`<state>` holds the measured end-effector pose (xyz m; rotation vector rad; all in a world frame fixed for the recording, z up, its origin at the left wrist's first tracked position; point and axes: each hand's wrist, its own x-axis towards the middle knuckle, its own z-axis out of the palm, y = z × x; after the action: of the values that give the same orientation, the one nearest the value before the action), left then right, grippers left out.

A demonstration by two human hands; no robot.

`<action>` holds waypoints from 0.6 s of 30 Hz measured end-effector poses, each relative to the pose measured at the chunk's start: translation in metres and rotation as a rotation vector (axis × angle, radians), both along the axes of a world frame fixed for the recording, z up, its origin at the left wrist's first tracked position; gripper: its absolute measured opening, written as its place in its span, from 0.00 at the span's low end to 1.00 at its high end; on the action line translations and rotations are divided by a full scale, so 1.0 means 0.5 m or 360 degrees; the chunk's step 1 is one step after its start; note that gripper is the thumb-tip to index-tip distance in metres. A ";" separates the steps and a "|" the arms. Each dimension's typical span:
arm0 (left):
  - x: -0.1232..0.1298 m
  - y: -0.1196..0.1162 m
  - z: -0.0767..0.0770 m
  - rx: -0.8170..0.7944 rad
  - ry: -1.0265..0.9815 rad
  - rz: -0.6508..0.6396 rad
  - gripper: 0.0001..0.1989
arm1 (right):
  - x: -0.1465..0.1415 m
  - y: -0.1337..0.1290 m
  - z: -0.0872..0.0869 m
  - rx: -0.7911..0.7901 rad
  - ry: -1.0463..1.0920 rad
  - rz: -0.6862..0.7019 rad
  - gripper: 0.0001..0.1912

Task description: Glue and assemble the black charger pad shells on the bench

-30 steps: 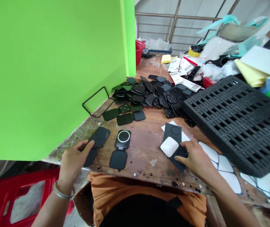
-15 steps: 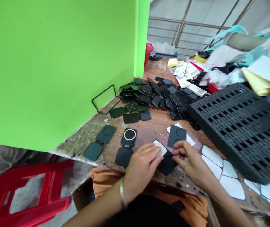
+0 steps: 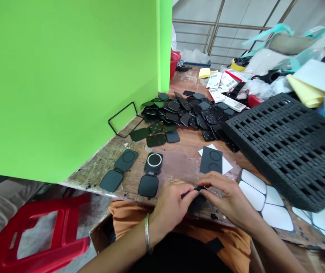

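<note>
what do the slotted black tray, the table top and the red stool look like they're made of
Slotted black tray: probably moulded plastic or dense foam, matt black, judging by its even grid of slots and lack of shine.
Table top: seemingly wood, worn brown, with scuffs, pale stains and a chipped edge.
Red stool: likely moulded plastic, glossy, with soft highlights and rounded cut-outs.

One head-worn view — looking forward and down, close over the worn wooden workbench (image 3: pixel 179 159) edge.

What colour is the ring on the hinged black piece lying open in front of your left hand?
White: a thin white ring on the upper half of the hinged black piece, clearest in the head view.
</note>
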<state>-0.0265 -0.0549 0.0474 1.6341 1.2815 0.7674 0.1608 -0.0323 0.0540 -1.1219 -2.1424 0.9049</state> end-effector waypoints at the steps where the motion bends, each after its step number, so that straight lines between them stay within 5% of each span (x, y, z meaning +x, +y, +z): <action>1: 0.001 0.000 -0.001 -0.0044 -0.0028 0.0019 0.14 | 0.003 -0.001 -0.001 0.0089 -0.0003 -0.0001 0.08; 9: 0.024 0.018 -0.029 -0.1046 -0.0952 -0.0003 0.25 | 0.024 -0.022 -0.024 0.0952 0.0021 -0.0115 0.16; 18: 0.057 0.028 -0.040 -0.1169 -0.0985 0.0181 0.21 | 0.052 -0.040 -0.052 0.1001 0.0074 -0.0137 0.19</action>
<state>0.0019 -0.0408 0.0274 0.6645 1.0229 0.6789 0.1869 -0.0523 0.0282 -0.8438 -2.0956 0.1785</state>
